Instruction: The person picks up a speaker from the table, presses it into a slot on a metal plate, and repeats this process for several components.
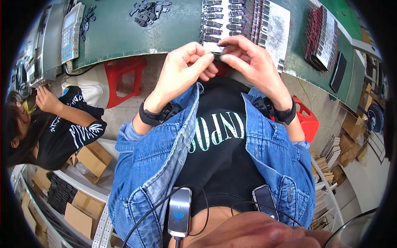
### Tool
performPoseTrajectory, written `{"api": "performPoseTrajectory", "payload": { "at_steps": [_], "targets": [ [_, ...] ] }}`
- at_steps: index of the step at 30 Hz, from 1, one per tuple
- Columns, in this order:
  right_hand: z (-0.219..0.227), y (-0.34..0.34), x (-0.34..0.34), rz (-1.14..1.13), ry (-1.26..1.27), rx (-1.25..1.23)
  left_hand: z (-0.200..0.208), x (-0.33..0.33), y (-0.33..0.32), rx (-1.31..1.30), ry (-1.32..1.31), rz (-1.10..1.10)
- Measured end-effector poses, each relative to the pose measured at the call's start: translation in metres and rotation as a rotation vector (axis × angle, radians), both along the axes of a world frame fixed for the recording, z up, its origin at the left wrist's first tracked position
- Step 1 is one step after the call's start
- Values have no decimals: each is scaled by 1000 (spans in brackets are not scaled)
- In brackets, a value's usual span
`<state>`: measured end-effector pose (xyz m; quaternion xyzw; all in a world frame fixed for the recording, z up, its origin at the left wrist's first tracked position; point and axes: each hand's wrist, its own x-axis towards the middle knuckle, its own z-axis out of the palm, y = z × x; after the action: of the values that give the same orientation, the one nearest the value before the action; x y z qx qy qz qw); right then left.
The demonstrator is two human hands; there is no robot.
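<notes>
My left hand point(180, 72) and my right hand point(260, 68) meet just in front of the bench edge. Both are closed, thumb and fingertips pinching a small black part point(217, 56) between them. Fingers cover most of it, so its exact kind cannot be made out. Right behind my hands lies a white board point(276, 27) bearing rows of small black modules point(212, 23) with pale rectangular faces. Thin dark red wires point(257, 18) run beside these rows. A loose pile of similar black pieces point(147, 11) rests on the green bench point(120, 31), farther left.
A second board with red-wired parts point(321, 39) and a flat black tray point(338, 72) lie at the right. At the left stand a keypad device point(71, 35) and a co-worker point(62, 120). Red stools point(120, 80) are under the bench; cardboard boxes point(84, 206) fill shelves behind.
</notes>
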<state>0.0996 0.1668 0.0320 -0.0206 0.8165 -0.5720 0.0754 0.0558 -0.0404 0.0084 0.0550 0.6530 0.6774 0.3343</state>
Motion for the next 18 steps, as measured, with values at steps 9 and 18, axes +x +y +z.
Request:
{"api": "performPoseTrajectory", "payload": {
  "at_steps": [9,18],
  "targets": [
    [-17,68,20,-371,146,-78,-19,-11,-2,-296,11,36],
    [-18,94,39,-547,202,344,-15,-14,-3,-554,442,23]
  ]
}}
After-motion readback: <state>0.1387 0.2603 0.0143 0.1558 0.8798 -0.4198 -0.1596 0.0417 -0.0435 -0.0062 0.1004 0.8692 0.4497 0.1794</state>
